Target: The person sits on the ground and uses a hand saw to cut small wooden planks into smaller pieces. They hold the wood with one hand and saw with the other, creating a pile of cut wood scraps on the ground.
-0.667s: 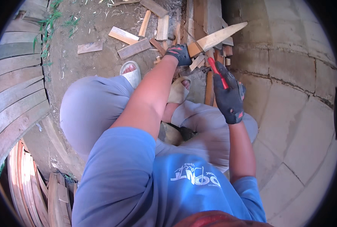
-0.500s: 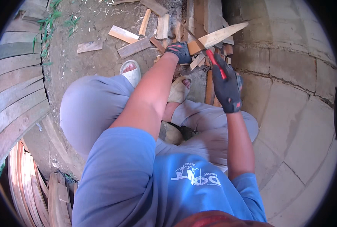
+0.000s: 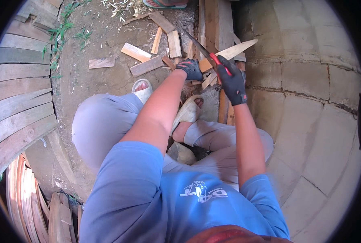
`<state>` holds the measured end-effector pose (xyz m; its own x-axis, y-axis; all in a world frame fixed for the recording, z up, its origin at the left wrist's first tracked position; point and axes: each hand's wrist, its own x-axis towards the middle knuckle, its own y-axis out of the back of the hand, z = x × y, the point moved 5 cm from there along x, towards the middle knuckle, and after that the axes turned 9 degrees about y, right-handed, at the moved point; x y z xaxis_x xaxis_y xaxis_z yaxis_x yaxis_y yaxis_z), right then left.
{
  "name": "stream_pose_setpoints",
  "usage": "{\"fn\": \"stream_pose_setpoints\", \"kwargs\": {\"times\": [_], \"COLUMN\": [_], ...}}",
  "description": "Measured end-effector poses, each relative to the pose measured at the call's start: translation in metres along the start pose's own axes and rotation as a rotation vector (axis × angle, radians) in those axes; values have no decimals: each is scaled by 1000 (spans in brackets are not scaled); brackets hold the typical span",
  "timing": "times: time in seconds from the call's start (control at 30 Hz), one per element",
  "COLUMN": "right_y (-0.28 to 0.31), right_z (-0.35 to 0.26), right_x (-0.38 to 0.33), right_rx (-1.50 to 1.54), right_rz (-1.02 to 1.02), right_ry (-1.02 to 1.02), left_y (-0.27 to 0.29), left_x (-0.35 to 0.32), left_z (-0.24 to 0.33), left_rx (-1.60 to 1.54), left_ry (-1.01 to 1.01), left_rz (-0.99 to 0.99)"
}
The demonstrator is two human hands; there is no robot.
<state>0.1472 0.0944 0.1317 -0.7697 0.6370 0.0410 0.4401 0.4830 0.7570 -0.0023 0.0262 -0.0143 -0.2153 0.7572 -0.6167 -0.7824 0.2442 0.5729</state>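
Both my hands wear black gloves. My right hand is closed round the red grip of a hand saw, whose dark blade points away and to the left. The blade lies across a pale wooden board that tapers to a point at its far right end. My left hand is closed on the board's near left end, close beside the blade. The left fingertips are partly hidden, and so is the spot where the teeth meet the wood. Short offcuts lie under the board.
Cut wood pieces are scattered on the dirt ground to the left. Long planks stretch away ahead. A block wall rises on the right, and a slatted wooden fence on the left. Another person's sandalled foot shows at the far edge.
My right hand has pushed the saw forward and to the left, so more blade extends past the board. My left hand keeps its hold on the board. The other person's foot has come into view.
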Motion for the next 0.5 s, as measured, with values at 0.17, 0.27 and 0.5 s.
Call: {"fn": "stream_pose_setpoints", "kwargs": {"times": [0.17,0.27,0.5], "right_y": [-5,-8,50], "right_z": [-3,-14,-64], "right_x": [-34,-38,-101], "right_rx": [185,147,-157], "right_rz": [161,147,41], "right_ry": [5,36,-99], "left_y": [-25,-32,-17], "left_x": [29,53,17], "left_z": [-20,-36,-9], "left_rx": [-66,-41,15], "left_ry": [-89,-167,78], "left_rz": [-192,-207,97]}}
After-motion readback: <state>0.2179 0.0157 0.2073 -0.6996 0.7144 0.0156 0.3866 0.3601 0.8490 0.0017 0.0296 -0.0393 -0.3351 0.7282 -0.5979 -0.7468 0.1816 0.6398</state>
